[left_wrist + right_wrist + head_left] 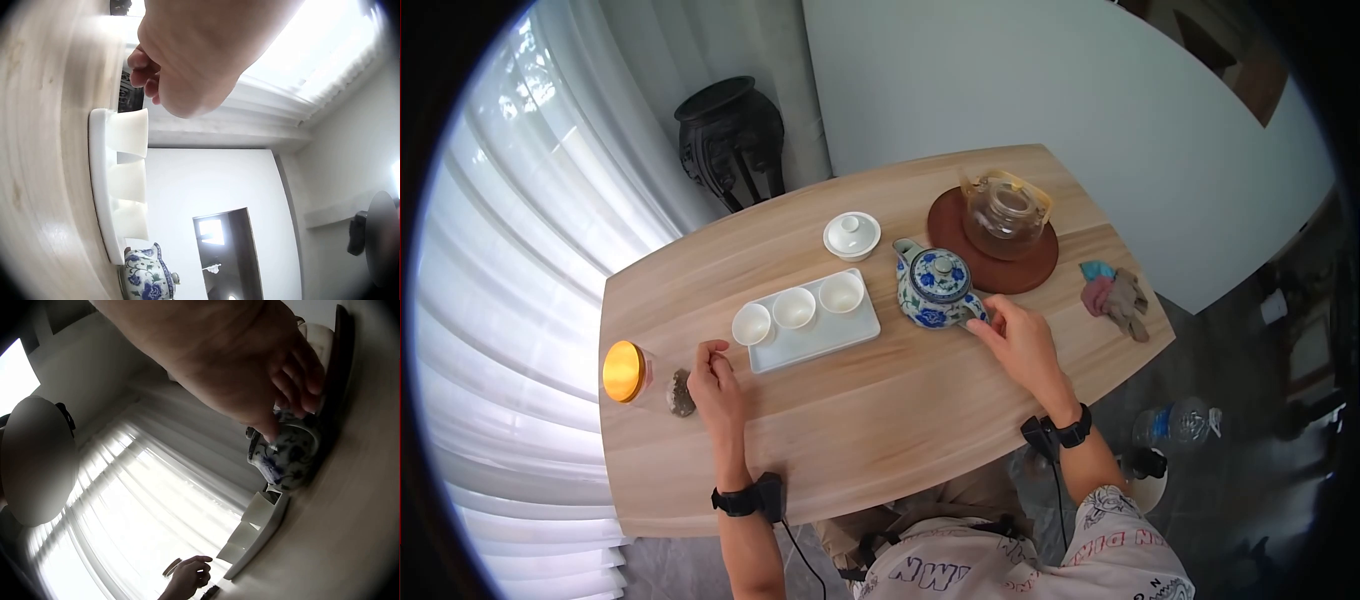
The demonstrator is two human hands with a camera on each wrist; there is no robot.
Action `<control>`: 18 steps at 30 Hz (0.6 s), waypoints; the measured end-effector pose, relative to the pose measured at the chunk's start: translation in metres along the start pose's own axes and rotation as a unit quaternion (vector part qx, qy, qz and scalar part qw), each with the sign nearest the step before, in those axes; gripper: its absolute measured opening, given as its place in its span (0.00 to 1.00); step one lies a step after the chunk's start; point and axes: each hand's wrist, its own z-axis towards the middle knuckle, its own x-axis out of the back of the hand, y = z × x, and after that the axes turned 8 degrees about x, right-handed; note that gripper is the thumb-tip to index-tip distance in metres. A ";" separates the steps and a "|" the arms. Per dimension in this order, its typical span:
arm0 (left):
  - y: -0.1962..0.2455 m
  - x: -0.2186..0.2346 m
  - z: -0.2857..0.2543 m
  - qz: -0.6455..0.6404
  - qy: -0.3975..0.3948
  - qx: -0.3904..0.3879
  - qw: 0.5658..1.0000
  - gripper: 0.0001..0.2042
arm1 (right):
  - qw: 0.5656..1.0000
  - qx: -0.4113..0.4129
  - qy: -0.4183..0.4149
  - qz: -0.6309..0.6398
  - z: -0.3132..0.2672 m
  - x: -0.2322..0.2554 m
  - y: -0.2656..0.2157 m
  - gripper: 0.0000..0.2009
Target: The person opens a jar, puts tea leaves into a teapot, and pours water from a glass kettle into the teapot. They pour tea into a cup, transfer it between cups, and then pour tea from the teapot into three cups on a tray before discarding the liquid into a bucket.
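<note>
A blue-and-white floral teapot stands on the table, its handle toward my right hand. In the right wrist view, the thumb and loosely bent fingers of that hand lie close about the handle of the teapot. My left hand hovers over the table with relaxed fingers, holding nothing, between a mottled dark stone-like object and a white tray. On the tray stand three white cups in a row. A lidded white bowl sits behind them.
A glass teapot stands on a round brown tray at the back right. Crumpled cloths lie near the right edge. At the left edge is an orange-lidded jar. A plastic bottle lies on the floor.
</note>
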 end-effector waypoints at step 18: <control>-0.001 -0.006 -0.002 -0.040 -0.014 0.048 0.998 0.15 | 0.999 0.015 -0.027 0.034 0.022 -0.011 0.018 0.19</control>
